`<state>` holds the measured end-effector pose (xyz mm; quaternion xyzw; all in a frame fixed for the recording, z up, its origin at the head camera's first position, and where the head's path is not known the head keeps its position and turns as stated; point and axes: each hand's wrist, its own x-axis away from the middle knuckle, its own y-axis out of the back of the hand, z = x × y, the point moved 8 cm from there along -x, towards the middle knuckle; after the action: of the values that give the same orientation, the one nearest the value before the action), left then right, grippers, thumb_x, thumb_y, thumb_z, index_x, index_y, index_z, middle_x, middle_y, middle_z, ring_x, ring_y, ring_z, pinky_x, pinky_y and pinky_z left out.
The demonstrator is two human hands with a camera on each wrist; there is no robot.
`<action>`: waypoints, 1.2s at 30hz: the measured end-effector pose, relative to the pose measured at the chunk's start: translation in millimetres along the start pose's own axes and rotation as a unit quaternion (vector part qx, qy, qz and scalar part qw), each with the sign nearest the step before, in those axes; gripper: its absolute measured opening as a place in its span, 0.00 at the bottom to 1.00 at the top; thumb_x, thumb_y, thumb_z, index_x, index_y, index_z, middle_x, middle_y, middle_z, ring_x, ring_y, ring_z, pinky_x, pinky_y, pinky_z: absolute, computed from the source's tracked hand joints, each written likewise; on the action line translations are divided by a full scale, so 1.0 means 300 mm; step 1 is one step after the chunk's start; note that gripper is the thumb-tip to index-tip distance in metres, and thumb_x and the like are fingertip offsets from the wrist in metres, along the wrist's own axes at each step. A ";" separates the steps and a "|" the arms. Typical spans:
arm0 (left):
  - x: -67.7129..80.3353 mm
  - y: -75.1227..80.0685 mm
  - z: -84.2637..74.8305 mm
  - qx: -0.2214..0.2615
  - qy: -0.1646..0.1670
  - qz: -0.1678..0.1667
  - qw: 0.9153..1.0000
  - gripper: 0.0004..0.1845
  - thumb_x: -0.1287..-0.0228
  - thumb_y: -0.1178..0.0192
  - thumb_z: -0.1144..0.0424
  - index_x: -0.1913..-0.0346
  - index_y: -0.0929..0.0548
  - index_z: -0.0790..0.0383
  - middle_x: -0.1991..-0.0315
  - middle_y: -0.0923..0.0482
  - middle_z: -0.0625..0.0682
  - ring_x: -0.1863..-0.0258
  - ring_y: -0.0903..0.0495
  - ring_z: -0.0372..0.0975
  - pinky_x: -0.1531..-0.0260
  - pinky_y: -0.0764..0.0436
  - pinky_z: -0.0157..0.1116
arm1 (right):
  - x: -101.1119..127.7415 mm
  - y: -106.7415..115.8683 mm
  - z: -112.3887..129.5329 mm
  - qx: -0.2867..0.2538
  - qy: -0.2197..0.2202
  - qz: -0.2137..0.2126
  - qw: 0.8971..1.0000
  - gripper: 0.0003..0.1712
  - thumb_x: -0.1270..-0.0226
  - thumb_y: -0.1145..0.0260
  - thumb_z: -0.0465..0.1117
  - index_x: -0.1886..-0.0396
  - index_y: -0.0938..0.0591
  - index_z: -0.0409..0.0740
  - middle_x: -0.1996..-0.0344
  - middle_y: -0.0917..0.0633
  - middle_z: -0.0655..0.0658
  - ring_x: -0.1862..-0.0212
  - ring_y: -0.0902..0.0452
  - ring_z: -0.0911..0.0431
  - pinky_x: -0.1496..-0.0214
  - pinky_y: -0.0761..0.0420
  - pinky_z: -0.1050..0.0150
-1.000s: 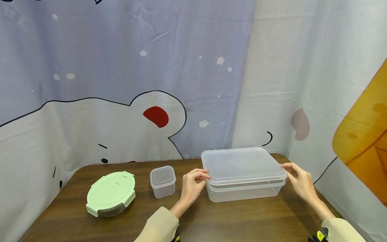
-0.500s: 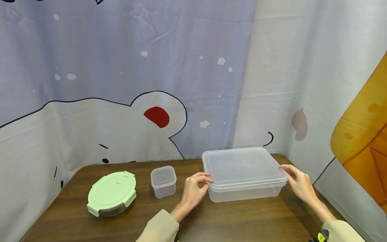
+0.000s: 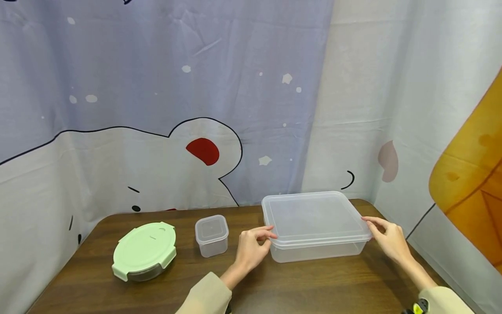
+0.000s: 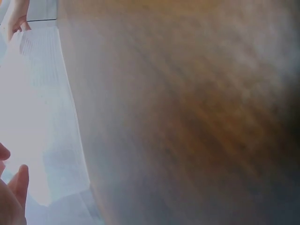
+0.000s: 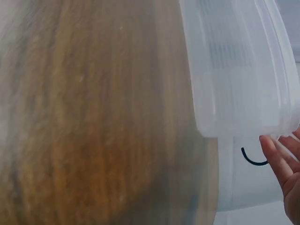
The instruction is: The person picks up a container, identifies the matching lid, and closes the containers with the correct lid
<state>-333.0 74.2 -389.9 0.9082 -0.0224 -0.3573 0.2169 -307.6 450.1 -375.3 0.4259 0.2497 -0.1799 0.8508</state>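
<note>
A large translucent plastic food box [image 3: 317,252] stands at the right of the table, with its clear flat lid [image 3: 313,213] lying level over the rim. My left hand [image 3: 251,249] holds the lid at its front left corner, fingertips on top and thumb lower down. At the right edge, my right hand [image 3: 390,239] pinches the lid with thumb and fingertips. In the right wrist view the thumb [image 5: 276,159] sits right at the box's corner below the rim. Part of the left hand [image 4: 14,197] shows in the left wrist view, beside the box wall [image 4: 65,164].
A small clear lidded container [image 3: 212,237] stands to the left of the left hand. Farther left is a round glass container with a green clip lid [image 3: 145,248]. All rest on a brown wooden table [image 3: 313,288]; a printed curtain [image 3: 274,109] hangs behind and at the sides.
The lid has come down onto the box, and the gap along its front edge has closed. The left hand moved slightly right and down; the right fingers sit a little lower at the edge.
</note>
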 end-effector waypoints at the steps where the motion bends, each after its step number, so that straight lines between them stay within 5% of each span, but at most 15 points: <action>1: 0.001 -0.001 0.000 0.002 0.005 0.004 1.000 0.16 0.55 0.42 0.77 0.71 0.09 0.56 0.57 0.13 0.49 0.69 0.14 0.33 0.79 0.26 0.19 | -0.003 0.001 0.002 0.004 -0.004 -0.001 1.000 0.12 0.32 0.38 0.40 0.54 0.14 0.41 0.69 0.12 0.38 0.76 0.24 0.75 0.79 0.32 0.76; 5: 0.002 -0.006 -0.001 0.011 0.012 0.015 1.000 0.15 0.54 0.43 0.76 0.69 0.09 0.57 0.56 0.13 0.49 0.66 0.13 0.36 0.82 0.30 0.18 | -0.017 0.000 0.003 0.020 -0.029 0.009 0.999 0.16 0.35 0.35 0.45 0.53 0.15 0.39 0.66 0.11 0.38 0.72 0.26 0.81 0.72 0.29 0.79; 8: 0.004 -0.006 -0.006 0.017 0.005 0.013 1.000 0.15 0.53 0.43 0.75 0.69 0.09 0.58 0.56 0.13 0.51 0.61 0.13 0.39 0.76 0.24 0.18 | -0.025 0.000 0.008 0.040 -0.047 0.025 0.998 0.19 0.34 0.36 0.46 0.51 0.16 0.37 0.63 0.11 0.37 0.70 0.28 0.82 0.71 0.29 0.80; 14: 0.004 -0.003 -0.012 0.014 -0.010 0.006 1.000 0.15 0.54 0.42 0.75 0.69 0.09 0.58 0.57 0.13 0.51 0.56 0.14 0.41 0.67 0.19 0.21 | -0.039 0.003 0.039 0.083 -0.041 0.037 0.995 0.16 0.36 0.38 0.39 0.53 0.15 0.36 0.64 0.11 0.37 0.68 0.22 0.69 0.72 0.26 0.71; 20: -0.001 -0.006 -0.008 -0.006 0.000 0.017 1.000 0.15 0.54 0.41 0.75 0.71 0.09 0.53 0.58 0.13 0.47 0.55 0.14 0.39 0.76 0.26 0.18 | -0.040 0.007 0.048 0.093 -0.028 0.031 0.995 0.14 0.37 0.39 0.36 0.55 0.15 0.34 0.66 0.11 0.36 0.70 0.22 0.67 0.74 0.28 0.68; 25: -0.005 -0.005 -0.009 -0.013 0.016 0.011 1.000 0.14 0.53 0.41 0.74 0.72 0.09 0.53 0.60 0.12 0.47 0.66 0.14 0.36 0.83 0.33 0.19 | -0.039 0.007 0.039 0.087 -0.040 0.040 0.995 0.15 0.36 0.39 0.37 0.54 0.15 0.36 0.66 0.11 0.37 0.70 0.23 0.70 0.74 0.27 0.69; 33: -0.017 0.001 0.028 0.060 0.123 -0.025 0.990 0.11 0.47 0.37 0.71 0.61 0.11 0.63 0.52 0.16 0.60 0.67 0.12 0.42 0.69 0.16 0.26 | -0.040 -0.005 0.034 0.071 -0.075 0.087 0.991 0.18 0.32 0.42 0.40 0.50 0.18 0.32 0.63 0.12 0.33 0.75 0.20 0.63 0.74 0.28 0.70; 36: -0.015 -0.006 0.053 0.071 0.179 -0.017 0.981 0.17 0.47 0.33 0.65 0.53 0.15 0.66 0.53 0.18 0.63 0.71 0.13 0.41 0.74 0.18 0.26 | -0.041 -0.013 0.032 0.050 -0.096 0.116 0.987 0.20 0.30 0.44 0.41 0.48 0.20 0.29 0.62 0.13 0.30 0.78 0.19 0.60 0.76 0.26 0.70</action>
<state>-347.1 70.7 -398.2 0.9708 0.0069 -0.1904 0.1459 -316.9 441.2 -365.7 0.4746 0.1068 -0.1321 0.8636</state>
